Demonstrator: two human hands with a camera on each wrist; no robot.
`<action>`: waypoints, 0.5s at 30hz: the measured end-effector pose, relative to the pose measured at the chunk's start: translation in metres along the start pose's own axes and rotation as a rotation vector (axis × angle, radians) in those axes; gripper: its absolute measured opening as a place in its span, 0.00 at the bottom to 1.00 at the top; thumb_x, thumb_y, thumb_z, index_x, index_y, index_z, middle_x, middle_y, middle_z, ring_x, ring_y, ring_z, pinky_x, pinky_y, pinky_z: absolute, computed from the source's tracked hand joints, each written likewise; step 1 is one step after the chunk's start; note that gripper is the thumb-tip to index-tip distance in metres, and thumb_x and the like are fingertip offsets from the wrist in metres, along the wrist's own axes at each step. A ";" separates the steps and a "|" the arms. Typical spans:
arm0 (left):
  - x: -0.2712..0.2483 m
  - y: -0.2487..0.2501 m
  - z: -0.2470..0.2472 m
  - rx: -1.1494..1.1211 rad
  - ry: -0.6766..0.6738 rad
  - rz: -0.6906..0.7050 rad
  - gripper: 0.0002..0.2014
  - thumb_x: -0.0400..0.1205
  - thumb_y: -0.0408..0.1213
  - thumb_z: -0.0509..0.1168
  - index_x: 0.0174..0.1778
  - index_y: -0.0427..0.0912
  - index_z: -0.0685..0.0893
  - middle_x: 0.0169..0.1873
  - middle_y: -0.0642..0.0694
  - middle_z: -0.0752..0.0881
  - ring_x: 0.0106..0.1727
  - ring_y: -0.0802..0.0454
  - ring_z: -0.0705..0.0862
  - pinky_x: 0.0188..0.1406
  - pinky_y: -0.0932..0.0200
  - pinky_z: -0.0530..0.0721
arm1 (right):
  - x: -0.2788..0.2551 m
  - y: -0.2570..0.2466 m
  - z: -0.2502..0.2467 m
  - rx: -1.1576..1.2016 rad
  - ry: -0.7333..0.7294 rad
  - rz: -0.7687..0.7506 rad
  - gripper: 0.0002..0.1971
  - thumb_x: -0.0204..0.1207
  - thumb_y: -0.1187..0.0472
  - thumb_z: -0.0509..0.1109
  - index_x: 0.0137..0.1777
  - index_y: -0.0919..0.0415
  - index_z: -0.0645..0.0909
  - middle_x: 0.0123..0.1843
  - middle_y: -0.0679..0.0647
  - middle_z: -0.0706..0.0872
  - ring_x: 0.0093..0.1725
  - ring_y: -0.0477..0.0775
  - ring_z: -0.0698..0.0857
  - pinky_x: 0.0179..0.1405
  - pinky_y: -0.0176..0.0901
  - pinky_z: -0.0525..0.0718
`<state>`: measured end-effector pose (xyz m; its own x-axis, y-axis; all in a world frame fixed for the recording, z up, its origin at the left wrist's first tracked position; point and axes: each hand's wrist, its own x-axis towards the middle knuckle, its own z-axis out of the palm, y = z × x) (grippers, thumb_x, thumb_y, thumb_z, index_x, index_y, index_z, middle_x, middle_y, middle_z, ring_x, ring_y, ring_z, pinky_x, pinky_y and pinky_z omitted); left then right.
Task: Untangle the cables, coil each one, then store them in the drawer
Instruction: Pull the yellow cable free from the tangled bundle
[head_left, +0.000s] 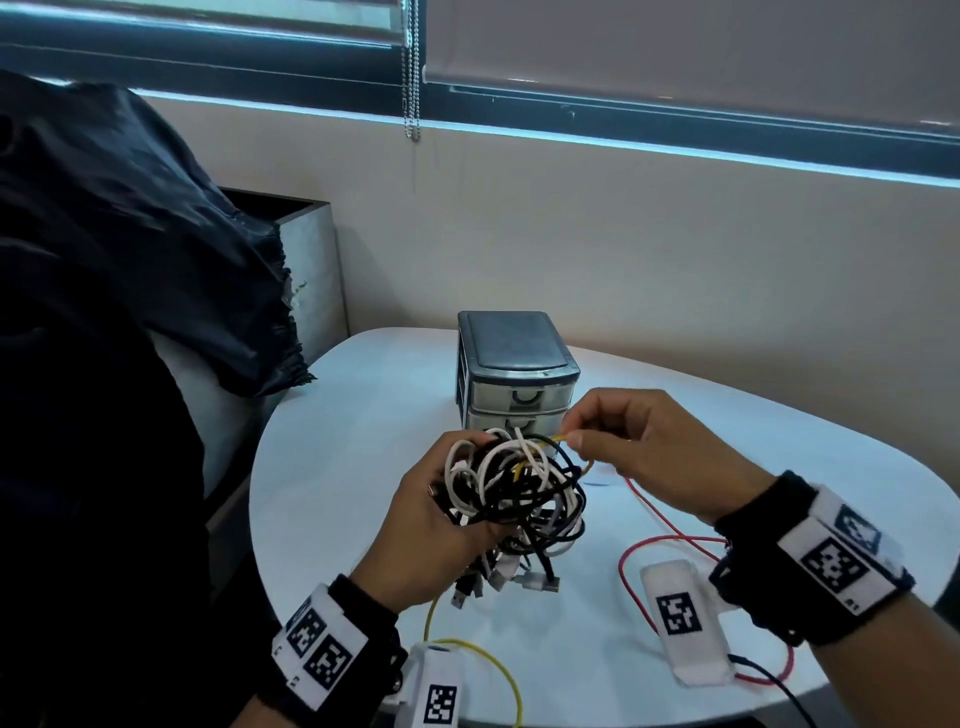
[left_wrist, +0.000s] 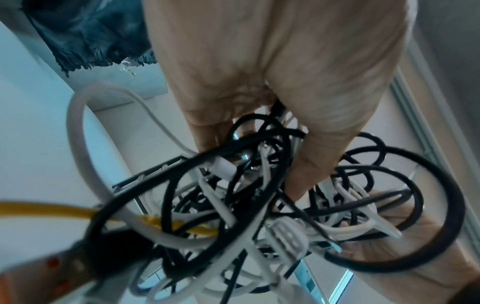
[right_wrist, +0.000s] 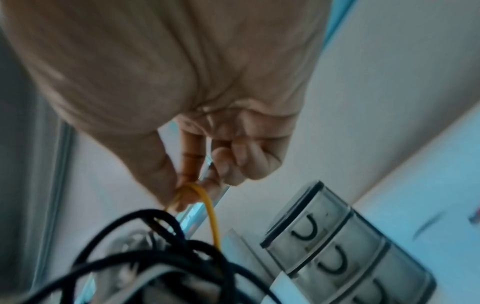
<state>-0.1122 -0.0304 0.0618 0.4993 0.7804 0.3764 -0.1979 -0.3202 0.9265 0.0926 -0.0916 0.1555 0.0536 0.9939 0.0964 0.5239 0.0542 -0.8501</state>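
Note:
A knotted bundle of black and white cables (head_left: 514, 493) (left_wrist: 259, 195) hangs above the white table (head_left: 343, 467). My left hand (head_left: 441, 512) grips it from the left, fingers curled into the loops. A thin yellow cable (head_left: 550, 440) (right_wrist: 207, 207) runs out of the top of the bundle. My right hand (head_left: 576, 439) (right_wrist: 187, 191) pinches a loop of it between thumb and forefinger, just right of the bundle. Behind the bundle stands a small grey drawer unit (head_left: 514, 369) (right_wrist: 342, 242); its drawers look closed.
A red wire (head_left: 649, 545) and a yellow wire (head_left: 498, 670) from the wrist gear trail over the table's near part. A dark cloth (head_left: 130, 249) covers something at the left. The wall runs close behind the table.

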 end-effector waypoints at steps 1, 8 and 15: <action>-0.001 0.001 -0.001 0.012 -0.012 -0.001 0.30 0.67 0.19 0.80 0.62 0.43 0.81 0.56 0.55 0.89 0.57 0.54 0.88 0.53 0.66 0.84 | 0.000 0.000 0.002 -0.102 -0.032 -0.047 0.06 0.78 0.65 0.73 0.42 0.55 0.88 0.31 0.48 0.85 0.31 0.43 0.79 0.32 0.36 0.78; 0.000 0.003 -0.001 -0.045 0.000 -0.037 0.28 0.68 0.17 0.77 0.61 0.42 0.81 0.53 0.50 0.90 0.55 0.51 0.89 0.51 0.63 0.84 | 0.010 0.005 0.013 -0.379 0.527 -0.235 0.07 0.82 0.56 0.68 0.41 0.50 0.82 0.25 0.43 0.82 0.27 0.46 0.79 0.34 0.48 0.79; 0.001 0.004 -0.003 0.009 -0.010 -0.075 0.29 0.65 0.17 0.80 0.59 0.42 0.83 0.50 0.51 0.91 0.53 0.53 0.90 0.49 0.61 0.86 | 0.005 0.008 0.017 -0.678 0.350 -0.469 0.18 0.76 0.63 0.66 0.63 0.49 0.86 0.53 0.45 0.89 0.51 0.53 0.86 0.49 0.52 0.85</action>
<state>-0.1154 -0.0292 0.0661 0.5209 0.7969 0.3059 -0.1525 -0.2657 0.9519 0.0824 -0.0842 0.1399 -0.0947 0.7916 0.6036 0.9410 0.2691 -0.2053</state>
